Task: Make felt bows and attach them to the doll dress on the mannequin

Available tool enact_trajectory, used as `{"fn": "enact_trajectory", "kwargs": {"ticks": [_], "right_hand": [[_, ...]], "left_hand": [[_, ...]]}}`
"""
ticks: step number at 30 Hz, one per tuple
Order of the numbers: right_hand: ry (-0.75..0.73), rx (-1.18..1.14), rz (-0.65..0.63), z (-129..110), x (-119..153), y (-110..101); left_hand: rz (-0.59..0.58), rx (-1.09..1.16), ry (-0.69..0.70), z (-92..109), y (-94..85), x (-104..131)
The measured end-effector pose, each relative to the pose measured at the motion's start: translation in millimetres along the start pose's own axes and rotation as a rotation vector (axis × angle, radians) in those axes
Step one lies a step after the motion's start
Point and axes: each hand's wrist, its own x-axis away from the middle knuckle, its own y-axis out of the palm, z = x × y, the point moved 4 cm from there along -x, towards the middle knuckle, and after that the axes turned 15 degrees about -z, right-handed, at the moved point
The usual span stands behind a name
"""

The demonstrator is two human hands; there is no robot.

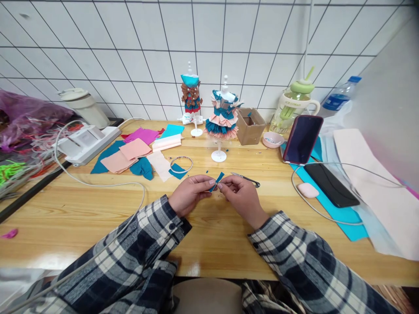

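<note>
Between my two hands, over the middle of the wooden table, is a small folded strip of teal paper (220, 178). My left hand (193, 192) pinches its lower left part between thumb and fingers. The fingertips of my right hand (240, 194) are closed on the strip from the other side. Small snips with dark handles (250, 179) lie just behind my right hand. Farther back stands a white mini mannequin in a ruffled teal and pink paper dress (222, 122). A second mannequin in brown, teal and red (191, 96) is behind it to the left.
Pink, teal and magenta paper pieces (135, 150) and a bracelet-like ring (181, 165) lie left of centre. Behind are a cardboard box (250, 126) and a pink dish (273, 139). A propped phone (303, 139), bottles, paper sheets and a cable are at right; a power strip (88, 144) is at left.
</note>
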Motion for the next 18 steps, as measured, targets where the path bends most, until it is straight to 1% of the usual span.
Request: {"fn": "enact_trajectory", "kwargs": {"ticks": [3,9,18], "right_hand": [[-0.001,-0.007,0.002,-0.2,0.2,-0.8],[-0.011,-0.062,0.035,1.1,0.6,-2.8],[0.006,-0.152,-0.011,1.4,-0.1,-1.7]], "left_hand": [[-0.067,0.131,-0.073,-2.6,4.0,0.7],[-0.086,0.271,-0.069,-1.9,8.5,0.6],[-0.122,0.186,-0.072,-2.6,8.7,1.6]]}}
